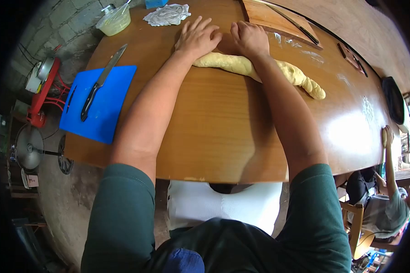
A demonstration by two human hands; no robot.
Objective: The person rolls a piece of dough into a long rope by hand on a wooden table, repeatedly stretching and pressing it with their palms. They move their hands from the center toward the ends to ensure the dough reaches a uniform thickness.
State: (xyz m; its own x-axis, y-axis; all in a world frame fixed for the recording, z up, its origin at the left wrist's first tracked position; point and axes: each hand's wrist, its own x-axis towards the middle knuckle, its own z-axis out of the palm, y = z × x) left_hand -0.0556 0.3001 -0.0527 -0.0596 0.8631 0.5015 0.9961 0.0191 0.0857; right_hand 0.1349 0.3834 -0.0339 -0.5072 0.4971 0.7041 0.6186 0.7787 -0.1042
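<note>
The table (214, 141) is brown wood, smooth and varnished to a gloss, with powdery matt smears toward its right edge. Across its far half, the dough (230, 63) looks soft and matt, mostly smooth, lumpier at one end. By the left edge, a smooth plastic mat (109, 120) carries a knife (112, 63) with a metal blade and a dark handle. At the far left corner sits a translucent plastic tub (115, 26); behind it, the block wall (70, 20) is rough.
</note>
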